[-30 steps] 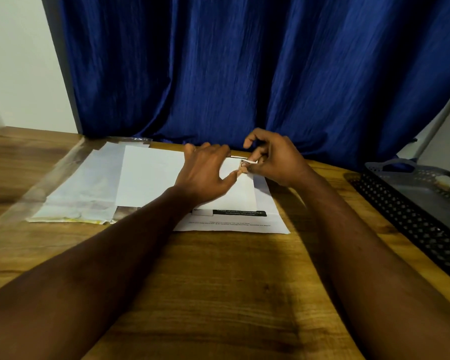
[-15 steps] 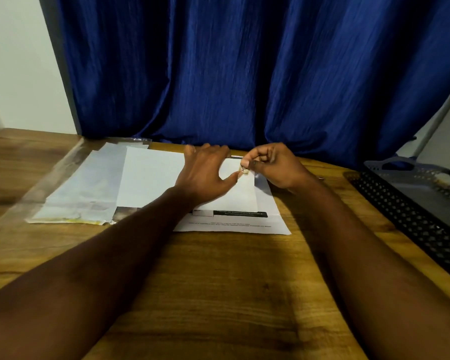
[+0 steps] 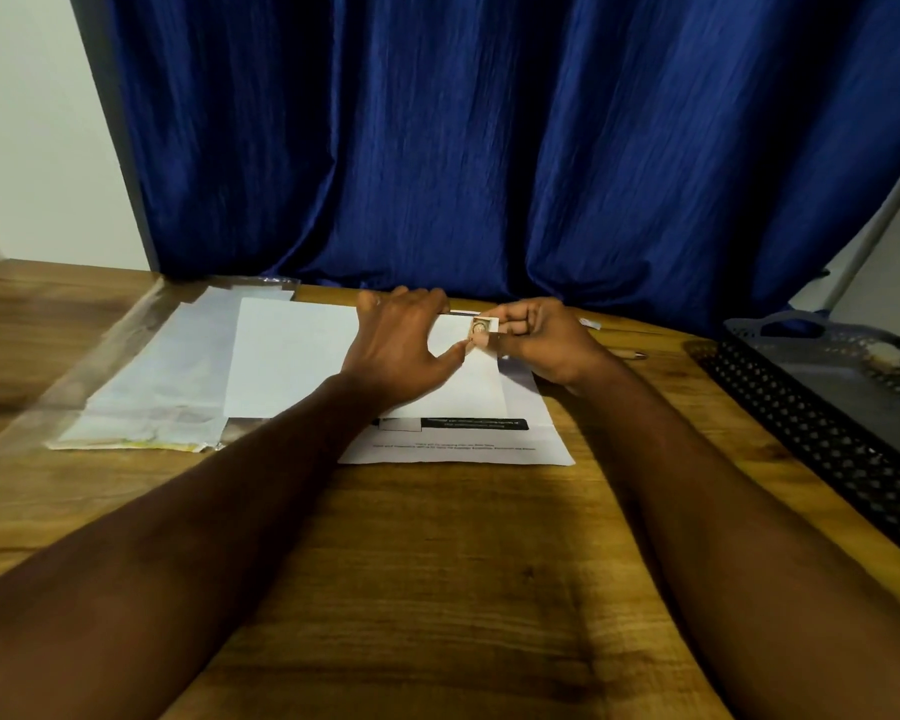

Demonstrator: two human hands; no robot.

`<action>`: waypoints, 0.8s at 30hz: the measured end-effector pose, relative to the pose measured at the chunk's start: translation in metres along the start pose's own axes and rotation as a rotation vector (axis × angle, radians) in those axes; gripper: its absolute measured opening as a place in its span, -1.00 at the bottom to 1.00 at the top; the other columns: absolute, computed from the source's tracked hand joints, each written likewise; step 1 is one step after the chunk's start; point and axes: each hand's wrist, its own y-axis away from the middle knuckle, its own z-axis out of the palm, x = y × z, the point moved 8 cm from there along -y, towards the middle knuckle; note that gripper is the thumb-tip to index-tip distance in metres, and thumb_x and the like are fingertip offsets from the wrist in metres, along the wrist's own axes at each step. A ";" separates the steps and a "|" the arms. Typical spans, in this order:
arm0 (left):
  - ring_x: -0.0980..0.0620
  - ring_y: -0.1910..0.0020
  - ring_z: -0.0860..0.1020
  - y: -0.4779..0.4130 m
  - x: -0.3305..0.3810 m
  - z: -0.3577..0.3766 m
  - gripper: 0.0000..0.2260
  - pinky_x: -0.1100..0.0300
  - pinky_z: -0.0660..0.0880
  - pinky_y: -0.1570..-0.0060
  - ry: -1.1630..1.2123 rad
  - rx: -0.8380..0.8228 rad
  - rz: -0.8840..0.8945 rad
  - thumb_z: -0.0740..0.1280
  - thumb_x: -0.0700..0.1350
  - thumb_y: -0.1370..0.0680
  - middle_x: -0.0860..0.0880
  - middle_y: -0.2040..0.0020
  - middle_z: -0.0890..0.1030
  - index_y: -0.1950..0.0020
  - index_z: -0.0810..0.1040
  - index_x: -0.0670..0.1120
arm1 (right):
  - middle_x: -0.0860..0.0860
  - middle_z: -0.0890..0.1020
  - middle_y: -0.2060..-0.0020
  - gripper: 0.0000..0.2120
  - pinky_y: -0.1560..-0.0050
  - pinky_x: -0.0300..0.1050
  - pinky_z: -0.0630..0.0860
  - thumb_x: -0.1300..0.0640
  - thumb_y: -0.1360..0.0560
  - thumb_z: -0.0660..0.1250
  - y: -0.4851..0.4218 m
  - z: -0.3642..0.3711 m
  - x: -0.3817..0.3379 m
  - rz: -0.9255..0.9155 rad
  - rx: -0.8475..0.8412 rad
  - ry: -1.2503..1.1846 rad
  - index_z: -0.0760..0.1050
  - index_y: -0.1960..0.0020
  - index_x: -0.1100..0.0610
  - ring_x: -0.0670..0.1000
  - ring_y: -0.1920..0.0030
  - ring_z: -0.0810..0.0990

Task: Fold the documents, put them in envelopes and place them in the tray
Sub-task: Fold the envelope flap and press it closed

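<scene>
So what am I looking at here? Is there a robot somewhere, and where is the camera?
There is no robot. These are a person's two bare arms, filmed by a camera worn on the head that looks down at a wooden table. The left hand presses flat on what seems to be a white envelope. The right hand pinches a small stamp-like square at the envelope's corner. A printed sheet lies underneath. Papers in a clear plastic sleeve lie to the left, and a black mesh tray sits to the right.

Dim, soft-shadowed view, edges perhaps slightly blurred.
</scene>
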 end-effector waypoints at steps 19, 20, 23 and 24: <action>-0.07 -0.09 0.53 0.001 0.004 -0.002 -0.61 -0.05 0.25 -0.15 0.017 0.007 0.011 0.36 0.24 -0.55 0.01 -0.08 0.65 -0.17 0.55 -0.03 | -0.04 0.79 0.09 -0.86 0.06 -0.34 0.61 0.17 -0.61 0.46 -0.004 -0.005 -0.001 -0.039 0.101 0.039 0.74 -0.11 0.18 -0.17 0.10 0.73; -0.08 -0.10 0.53 0.001 0.005 -0.001 -0.61 -0.05 0.24 -0.16 0.018 0.005 0.016 0.37 0.24 -0.55 0.01 -0.08 0.65 -0.17 0.55 -0.03 | -0.06 0.78 0.10 -0.88 0.10 -0.39 0.57 0.18 -0.61 0.46 -0.004 -0.005 -0.002 -0.055 0.109 0.068 0.74 -0.09 0.18 -0.19 0.12 0.72; -0.08 -0.12 0.54 0.002 0.006 -0.001 -0.59 -0.04 0.23 -0.16 0.018 0.004 0.021 0.36 0.25 -0.56 0.00 -0.10 0.65 -0.19 0.55 -0.04 | -0.09 0.77 0.12 -0.91 0.09 -0.40 0.56 0.17 -0.62 0.46 -0.004 -0.003 -0.004 -0.060 0.132 0.120 0.74 -0.05 0.13 -0.16 0.09 0.72; -0.07 -0.12 0.53 0.002 0.006 -0.001 -0.59 -0.04 0.24 -0.16 0.019 0.005 0.018 0.35 0.25 -0.56 0.00 -0.11 0.64 -0.20 0.55 -0.04 | -0.08 0.77 0.12 -0.91 0.05 -0.35 0.59 0.16 -0.62 0.46 -0.005 -0.003 -0.003 -0.058 0.139 0.119 0.74 -0.04 0.12 -0.13 0.08 0.73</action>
